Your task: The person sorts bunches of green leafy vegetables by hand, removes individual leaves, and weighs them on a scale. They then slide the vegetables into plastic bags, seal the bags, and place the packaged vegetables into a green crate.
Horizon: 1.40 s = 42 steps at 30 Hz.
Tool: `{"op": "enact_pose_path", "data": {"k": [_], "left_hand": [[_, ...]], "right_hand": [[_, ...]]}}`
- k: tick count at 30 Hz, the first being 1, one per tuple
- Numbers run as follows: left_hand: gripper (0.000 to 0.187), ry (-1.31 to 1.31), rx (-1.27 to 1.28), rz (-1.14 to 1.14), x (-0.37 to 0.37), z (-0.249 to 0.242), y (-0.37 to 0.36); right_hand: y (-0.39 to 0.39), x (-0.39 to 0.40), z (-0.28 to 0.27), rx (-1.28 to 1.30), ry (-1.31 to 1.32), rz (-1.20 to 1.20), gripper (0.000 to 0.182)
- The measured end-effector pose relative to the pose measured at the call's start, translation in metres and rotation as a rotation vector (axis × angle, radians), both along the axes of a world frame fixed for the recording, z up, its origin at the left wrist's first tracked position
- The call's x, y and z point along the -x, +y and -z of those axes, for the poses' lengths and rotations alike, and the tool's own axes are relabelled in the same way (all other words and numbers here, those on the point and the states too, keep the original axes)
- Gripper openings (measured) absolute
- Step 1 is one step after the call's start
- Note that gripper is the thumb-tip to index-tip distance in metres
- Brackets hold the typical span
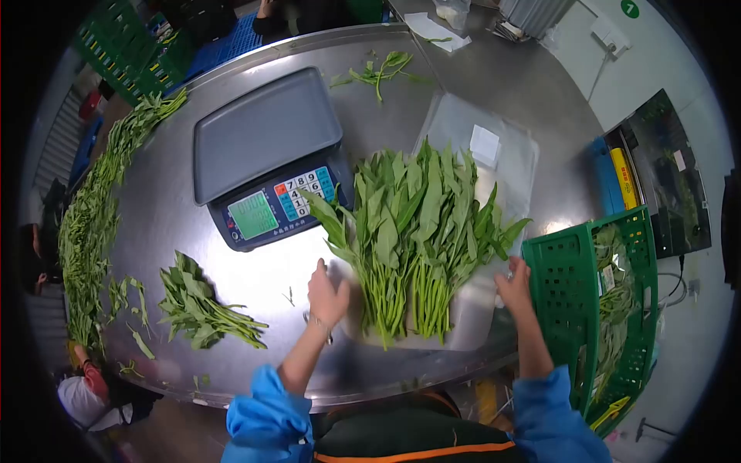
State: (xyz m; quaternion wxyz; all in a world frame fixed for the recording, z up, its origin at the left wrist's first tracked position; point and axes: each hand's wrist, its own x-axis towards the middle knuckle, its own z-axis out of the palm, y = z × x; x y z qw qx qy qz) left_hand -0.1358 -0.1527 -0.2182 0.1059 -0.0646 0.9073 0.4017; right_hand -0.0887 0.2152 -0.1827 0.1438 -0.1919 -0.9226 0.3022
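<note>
Two bundles of leafy green water spinach (401, 224) lie side by side on a clear plastic sheet (471, 328), leaves pointing away from me and cut stems toward me. Just left of the stems is my left hand (328, 297), its thumb apart from the fingers and nothing visible in it. My right hand (515, 287) is beyond the sheet's right side, thumb and fingers apart, close to the leaf tips. A white label (485, 145) rests on more plastic film behind the leaves.
A digital scale (266, 154) stands behind my left hand. A smaller bunch of greens (204, 305) lies left, with a long pile of greens (89, 231) along the table's edge. A green crate (559, 285) holding packed greens stands right, below a monitor (668, 177). Other people are partly visible.
</note>
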Motion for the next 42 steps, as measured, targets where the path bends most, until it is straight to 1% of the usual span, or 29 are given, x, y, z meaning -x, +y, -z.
{"op": "enact_pose_path", "data": {"k": [1,2,3,5,6,7,8,9,10,11,13,15,16,17,19,21,23,27,30,32,33,34,35,36,37,38,39,40,42], "left_hand": [[0.064,-0.103,-0.14,-0.044,0.01,0.021,-0.002],[0.05,-0.084,-0.144,-0.004,0.018,0.016,0.002],[0.05,-0.074,-0.14,0.001,0.026,0.014,-0.001],[0.033,0.013,-0.108,0.097,0.039,0.014,-0.013],[0.026,0.079,-0.145,0.162,0.044,-0.011,-0.017],[0.026,0.142,-0.03,0.309,0.052,-0.02,-0.03],[0.027,0.214,0.137,0.528,0.062,-0.032,-0.041],[0.029,0.21,0.347,0.707,0.065,-0.063,-0.04],[0.031,0.176,0.412,0.769,0.064,-0.079,-0.038],[0.026,0.189,0.421,0.836,0.065,-0.07,-0.046],[0.028,0.216,0.403,0.898,0.063,-0.066,-0.054],[0.027,0.13,0.406,0.874,0.061,-0.068,-0.056],[0.026,0.124,0.35,0.861,0.062,-0.065,-0.057],[0.026,0.124,0.34,0.867,0.066,-0.064,-0.055],[0.027,0.075,0.405,0.897,0.075,-0.057,-0.05],[0.029,-0.011,0.374,0.855,0.079,-0.065,-0.029],[0.028,-0.067,0.336,0.86,0.085,-0.066,-0.009],[0.027,-0.161,0.389,0.971,0.099,-0.067,0.019],[0.028,-0.223,0.403,1.026,0.094,-0.086,0.032],[0.033,-0.275,0.38,1.124,0.078,-0.103,0.034],[0.046,-0.352,0.375,1.212,0.06,-0.133,0.048],[0.064,-0.29,0.221,1.309,0.048,-0.133,0.039],[0.078,-0.241,0.161,1.492,0.035,-0.144,0.044],[0.086,-0.216,0.357,1.56,0.018,-0.144,0.036],[0.095,-0.296,0.588,1.588,-0.004,-0.154,0.03],[0.097,-0.214,0.657,1.56,-0.026,-0.156,0.03],[0.098,-0.134,0.729,1.527,-0.041,-0.155,0.028],[0.098,-0.133,0.736,1.514,-0.045,-0.143,0.021],[0.09,0.229,0.746,1.455,-0.046,-0.117,0.004]], "right_hand": [[0.01,0.017,-0.001,0.276,-0.351,-0.008,0.033],[0.013,0.026,-0.004,0.552,-0.694,-0.018,0.031],[0.009,0.022,-0.006,0.556,-0.682,-0.017,0.031],[-0.018,-0.001,-0.023,0.755,-0.597,-0.006,0.027],[-0.042,-0.019,-0.042,0.8,-0.759,-0.088,0.027],[-0.077,-0.043,-0.058,0.849,-0.926,-0.169,0.028],[-0.122,-0.071,-0.059,1.156,-0.986,-0.086,0.027],[-0.164,-0.105,-0.036,1.561,-1.108,0.0,0.03],[-0.202,-0.109,-0.05,1.753,-1.135,-0.108,0.031],[-0.232,-0.111,-0.049,1.855,-1.062,-0.053,0.031],[-0.259,-0.12,-0.019,2.256,-1.126,0.184,0.029],[-0.253,-0.134,-0.021,2.119,-1.25,0.122,0.046],[-0.247,-0.141,-0.023,2.064,-1.269,0.164,0.048],[-0.238,-0.148,-0.018,2.131,-1.267,0.214,0.032],[-0.219,-0.161,-0.018,2.16,-1.171,0.248,0.033],[-0.214,-0.167,-0.021,2.172,-1.103,0.323,0.033],[-0.214,-0.167,-0.026,2.199,-1.067,0.275,0.033],[-0.219,-0.17,-0.023,2.28,-1.003,0.316,0.033],[-0.22,-0.165,-0.028,2.321,-0.997,0.291,0.033],[-0.221,-0.161,-0.034,2.368,-0.932,0.193,0.031],[-0.221,-0.156,-0.039,2.378,-0.919,0.206,0.031],[-0.221,-0.15,-0.043,2.424,-0.849,0.183,0.032],[-0.222,-0.144,-0.047,2.466,-0.783,0.16,0.034],[-0.223,-0.137,-0.049,2.503,-0.685,0.167,0.034],[-0.225,-0.13,-0.049,2.535,-0.592,0.171,0.034],[-0.23,-0.124,-0.044,2.568,-0.529,0.183,0.034],[-0.229,-0.117,-0.046,2.531,-0.555,0.296,0.036],[-0.229,-0.117,-0.048,2.52,-0.601,0.315,0.034],[-0.219,-0.114,-0.063,2.51,-0.648,0.312,0.035]]}}
